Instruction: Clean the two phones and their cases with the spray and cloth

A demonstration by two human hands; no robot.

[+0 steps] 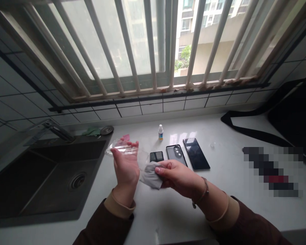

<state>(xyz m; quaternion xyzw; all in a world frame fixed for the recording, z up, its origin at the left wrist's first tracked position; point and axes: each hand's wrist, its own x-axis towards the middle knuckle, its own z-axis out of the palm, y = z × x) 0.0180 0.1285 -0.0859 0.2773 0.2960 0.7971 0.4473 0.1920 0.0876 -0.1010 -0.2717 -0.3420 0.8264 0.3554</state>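
**Clear cover (124, 147) and grey cloth (151, 176) held over a white counter (226, 211) beneath a barred window (137, 37)**

Glossy stone-like surface, bright with window light behind the phone (196, 154) and small white-capped bottle (160, 133). At its back, tiled wall (151, 108) with dark joints; beyond the bars, buildings (214, 12) and some greenery (183, 58). To the left, dark sink (40, 185) with metal tap (58, 132); green rag (91, 132) and metal strainer (107, 130) by its far corner. Mid-counter, side by side: small dark-screened device (156, 156), black-edged phone case (173, 153), phone. Far right, black bag (293, 115), strap looped across the surface.

Left hand (127, 166): thumb and fingers closed on the clear cover, raised near the sink's right edge. Right hand (174, 173): grey cloth pinched between thumb and fingers, just beside the left wrist. Cannot tell whether cloth touching cover.
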